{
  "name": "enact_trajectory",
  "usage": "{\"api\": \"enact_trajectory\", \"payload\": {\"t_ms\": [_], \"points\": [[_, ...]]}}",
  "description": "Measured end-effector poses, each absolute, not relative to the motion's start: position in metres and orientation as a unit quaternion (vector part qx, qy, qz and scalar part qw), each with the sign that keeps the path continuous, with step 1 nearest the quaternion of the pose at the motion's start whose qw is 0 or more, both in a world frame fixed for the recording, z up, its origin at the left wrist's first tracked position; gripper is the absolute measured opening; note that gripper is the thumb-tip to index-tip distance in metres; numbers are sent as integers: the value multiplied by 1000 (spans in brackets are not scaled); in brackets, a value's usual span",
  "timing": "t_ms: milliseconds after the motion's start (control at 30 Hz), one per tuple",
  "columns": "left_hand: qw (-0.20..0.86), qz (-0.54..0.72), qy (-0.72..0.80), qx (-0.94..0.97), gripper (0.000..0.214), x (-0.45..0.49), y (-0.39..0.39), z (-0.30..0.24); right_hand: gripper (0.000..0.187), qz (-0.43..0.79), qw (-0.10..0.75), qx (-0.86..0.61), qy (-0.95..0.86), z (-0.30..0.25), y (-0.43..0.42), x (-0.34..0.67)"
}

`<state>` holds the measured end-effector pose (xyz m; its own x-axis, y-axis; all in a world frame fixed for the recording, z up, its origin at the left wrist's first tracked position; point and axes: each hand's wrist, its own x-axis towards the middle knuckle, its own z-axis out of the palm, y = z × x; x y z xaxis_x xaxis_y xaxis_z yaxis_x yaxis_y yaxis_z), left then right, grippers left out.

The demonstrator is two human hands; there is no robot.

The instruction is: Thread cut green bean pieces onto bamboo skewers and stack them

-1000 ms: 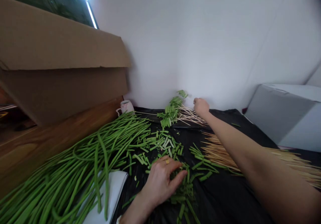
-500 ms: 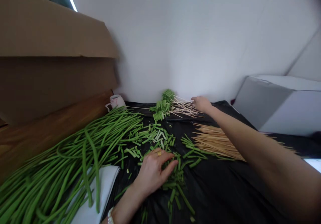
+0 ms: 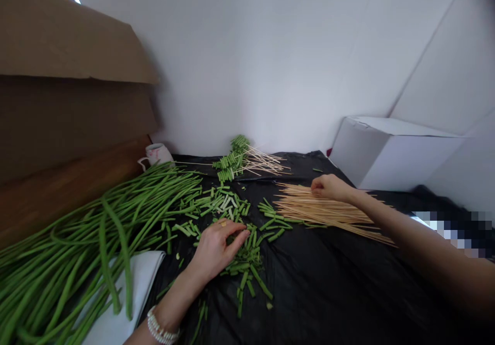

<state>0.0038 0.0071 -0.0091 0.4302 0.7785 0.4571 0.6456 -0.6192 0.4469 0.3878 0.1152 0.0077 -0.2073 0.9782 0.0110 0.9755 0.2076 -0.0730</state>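
My left hand hovers low over a heap of cut green bean pieces. Its fingers are curved, with a gap between thumb and forefinger, and no held piece shows. At the pile of bamboo skewers, my right hand has its fingertips bunched together on the upper side; whether a skewer is between them is hidden. Several skewers threaded with bean pieces lie stacked at the back, bare ends pointing right. Long uncut beans spread across the left.
Black plastic sheeting covers the work surface. A white and pink mug stands at the back left, near a large cardboard box. A white box sits at the back right. Some long beans lie over a white folded sheet.
My right hand has come back from the threaded skewers near the wall to the bare skewer pile. The left hand stays over the cut beans. The view has turned slightly right.
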Motion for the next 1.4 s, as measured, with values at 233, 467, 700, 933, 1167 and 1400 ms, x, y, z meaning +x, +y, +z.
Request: {"api": "enact_trajectory", "payload": {"t_ms": [233, 467, 700, 933, 1167, 1400], "points": [[102, 327, 426, 837, 21, 3, 7, -9, 19, -50, -16, -619, -784, -2, 104, 367], [100, 331, 430, 834, 20, 3, 5, -6, 19, -106, -34, -616, -780, 0, 88, 359], [80, 365, 443, 815, 21, 0, 8, -6, 29, -187, 9, -607, -772, 25, 69, 329], [44, 390, 481, 784, 19, -10, 19, -14, 26, -143, 60, -540, -827, 29, 46, 252], [53, 384, 472, 791, 18, -9, 17, -13, 27, 24, 48, -592, -804, 12, 48, 238], [63, 374, 465, 800, 18, -8, 16, -13, 27, 59, 1, -626, -778, 8, 53, 227]]}}
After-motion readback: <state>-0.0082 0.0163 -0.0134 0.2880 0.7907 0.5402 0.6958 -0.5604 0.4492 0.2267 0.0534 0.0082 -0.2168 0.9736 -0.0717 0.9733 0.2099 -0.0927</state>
